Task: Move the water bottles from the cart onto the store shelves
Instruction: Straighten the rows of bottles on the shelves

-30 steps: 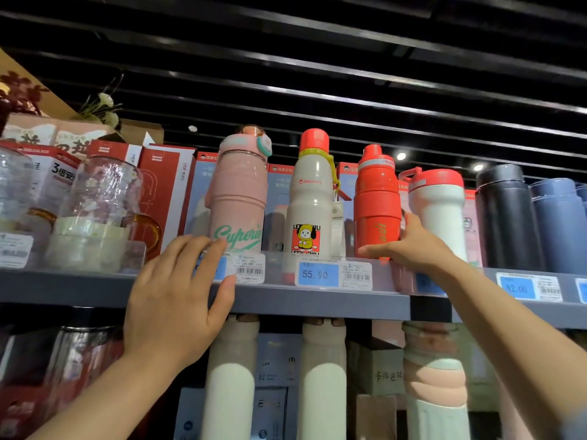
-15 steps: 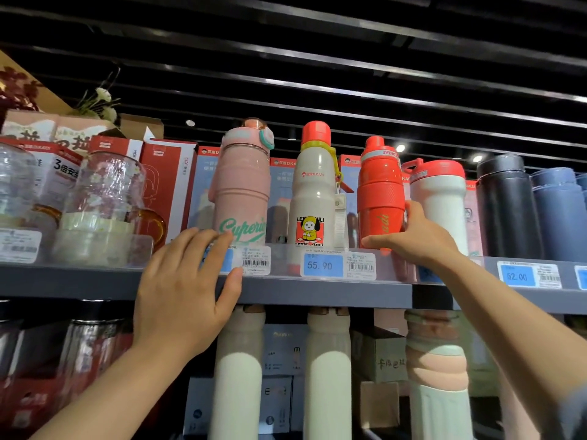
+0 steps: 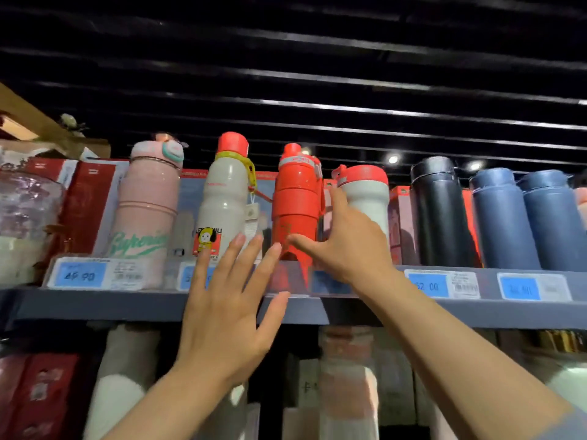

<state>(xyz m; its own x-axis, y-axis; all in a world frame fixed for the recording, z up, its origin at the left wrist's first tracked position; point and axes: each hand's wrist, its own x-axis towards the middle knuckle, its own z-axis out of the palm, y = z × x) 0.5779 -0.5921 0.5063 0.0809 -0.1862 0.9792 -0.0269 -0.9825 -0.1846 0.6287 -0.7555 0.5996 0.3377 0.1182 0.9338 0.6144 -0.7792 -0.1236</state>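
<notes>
On the grey top shelf (image 3: pixel 95 304), the red water bottle (image 3: pixel 297 198) stood upright between a white bottle with a red cap and yellow strap (image 3: pixel 227 201) and a white cup with a red lid (image 3: pixel 365 195). The right hand (image 3: pixel 346 246) reached up beside the red bottle, thumb stretched across its lower front and fingers spread behind its right side; whether they truly clamped it could not be told. The left hand (image 3: pixel 228 312) was raised flat in front of the shelf edge, fingers straight and spread, holding nothing, its fingertips near the base of the red bottle. Farther left stood a pink bottle (image 3: pixel 147 211) with green lettering. To the right were a black flask (image 3: pixel 440 214) and two blue flasks (image 3: pixel 502 220). Blue price tags (image 3: pixel 79 274) lined the shelf front.
</notes>
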